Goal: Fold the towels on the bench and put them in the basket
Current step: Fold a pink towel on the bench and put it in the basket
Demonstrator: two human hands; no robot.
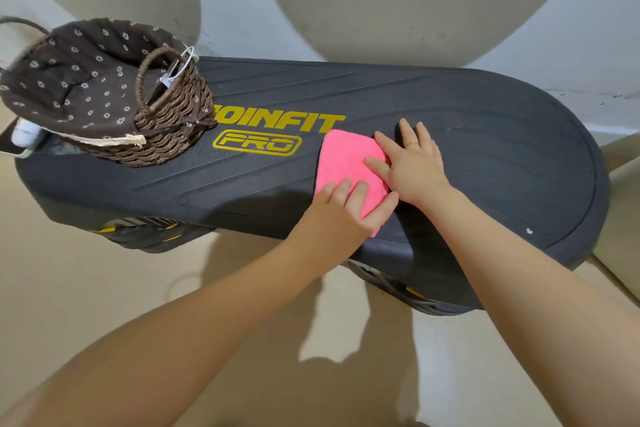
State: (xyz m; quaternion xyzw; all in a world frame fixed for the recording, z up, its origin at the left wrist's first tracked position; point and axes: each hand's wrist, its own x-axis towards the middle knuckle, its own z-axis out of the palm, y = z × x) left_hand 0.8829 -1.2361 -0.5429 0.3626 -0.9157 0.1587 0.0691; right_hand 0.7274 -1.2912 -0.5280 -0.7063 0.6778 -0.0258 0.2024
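Observation:
A pink towel [346, 163], folded into a small rectangle, lies on the middle of the black step bench [485, 149]. My left hand [341, 210] rests flat on the towel's near end, with its fingers and thumb on top of the cloth. My right hand [412, 166] is spread out at the towel's right edge. Its thumb and forefinger press on the cloth while the other fingers lie on the bench. A brown wicker basket [173, 135] with a dark flowered lining stands on the bench's left end, and no towel shows inside it.
A white paper tag [169, 80] hangs from the basket's near handle. A white object [24, 135] peeks out behind the basket at the left edge. Beige floor lies in front of the bench and grey walls rise behind it.

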